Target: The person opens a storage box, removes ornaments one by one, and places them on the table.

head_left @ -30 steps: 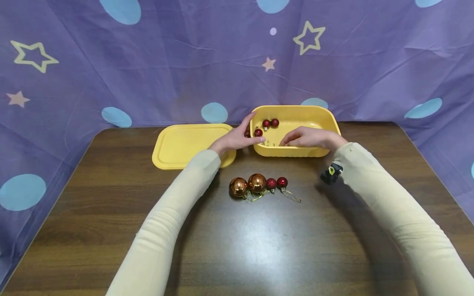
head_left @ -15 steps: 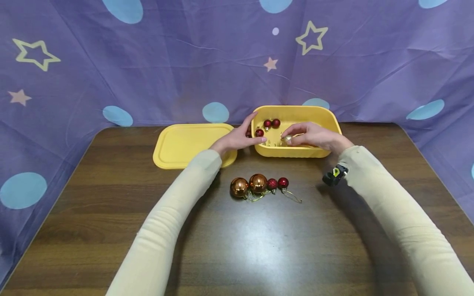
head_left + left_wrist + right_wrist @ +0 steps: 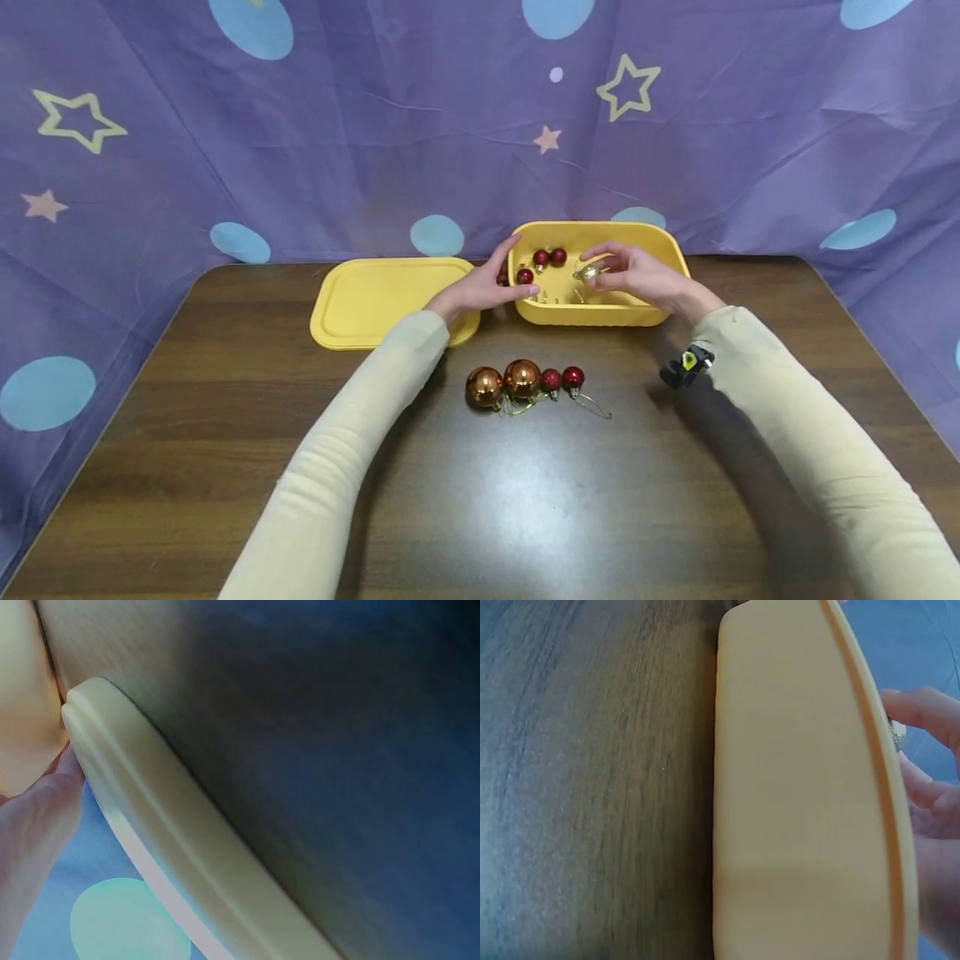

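Over the yellow plastic box [image 3: 592, 315], my right hand [image 3: 641, 275] pinches a small gold Christmas bauble [image 3: 590, 272] between thumb and fingers. In the right wrist view that bauble [image 3: 897, 735] is mostly hidden behind the box wall. At the box's left end my left hand [image 3: 480, 287] lies with thumb and forefinger spread and fairly straight, touching the rim. Several small red baubles [image 3: 558, 257] sit in the box's left part. A dark red patch [image 3: 503, 275] shows beside the left hand; I cannot tell what it is. Gold bits near the front wall are too small to tell.
A flat yellow lid [image 3: 375, 300] lies left of the box, partly under the left forearm. In front, a row on the wooden table [image 3: 480, 500] holds two copper baubles [image 3: 522, 379] and two small red baubles [image 3: 573, 378] with gold strings. A purple curtain [image 3: 450, 125] hangs behind.
My right hand was low in the box; it has come up slightly with the gold bauble now visible in its fingers. The left hand has stayed at the box's end.
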{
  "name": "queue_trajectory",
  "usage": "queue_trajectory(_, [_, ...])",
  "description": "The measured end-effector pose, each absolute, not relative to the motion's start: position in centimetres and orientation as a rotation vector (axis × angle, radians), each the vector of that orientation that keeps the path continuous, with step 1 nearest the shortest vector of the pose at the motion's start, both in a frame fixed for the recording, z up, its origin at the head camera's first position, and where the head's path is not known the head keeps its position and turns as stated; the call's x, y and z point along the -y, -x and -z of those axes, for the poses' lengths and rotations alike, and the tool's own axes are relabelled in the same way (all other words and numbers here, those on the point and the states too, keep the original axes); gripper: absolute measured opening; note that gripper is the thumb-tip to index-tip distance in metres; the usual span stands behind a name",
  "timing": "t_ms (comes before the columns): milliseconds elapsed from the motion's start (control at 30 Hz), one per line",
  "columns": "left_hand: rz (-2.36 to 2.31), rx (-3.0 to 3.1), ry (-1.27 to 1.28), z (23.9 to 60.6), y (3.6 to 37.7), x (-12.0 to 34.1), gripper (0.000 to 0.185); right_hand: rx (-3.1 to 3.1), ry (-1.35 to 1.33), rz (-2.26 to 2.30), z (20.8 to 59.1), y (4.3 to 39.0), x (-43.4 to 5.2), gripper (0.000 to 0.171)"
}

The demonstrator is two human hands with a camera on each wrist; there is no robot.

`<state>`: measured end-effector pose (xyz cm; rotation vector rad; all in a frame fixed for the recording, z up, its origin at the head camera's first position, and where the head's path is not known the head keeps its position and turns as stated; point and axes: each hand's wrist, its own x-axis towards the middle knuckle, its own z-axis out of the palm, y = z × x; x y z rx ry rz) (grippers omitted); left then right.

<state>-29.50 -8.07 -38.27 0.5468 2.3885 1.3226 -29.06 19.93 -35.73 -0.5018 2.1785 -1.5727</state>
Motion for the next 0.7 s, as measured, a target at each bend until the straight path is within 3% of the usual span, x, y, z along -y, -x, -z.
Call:
queue_trajectory(300, [-1.304,-2.405,-0.556,38.1,29.6,8.0,0.097,-2.133,0.569,1.758,34.9,28.1,-20.9,0.022])
queue_trajectory(700, [-1.273,-2.425,-0.526,38.1,29.7,8.0,0.098,-2.223,0.608,1.727,34.0,27.1,-21.9,0.031])
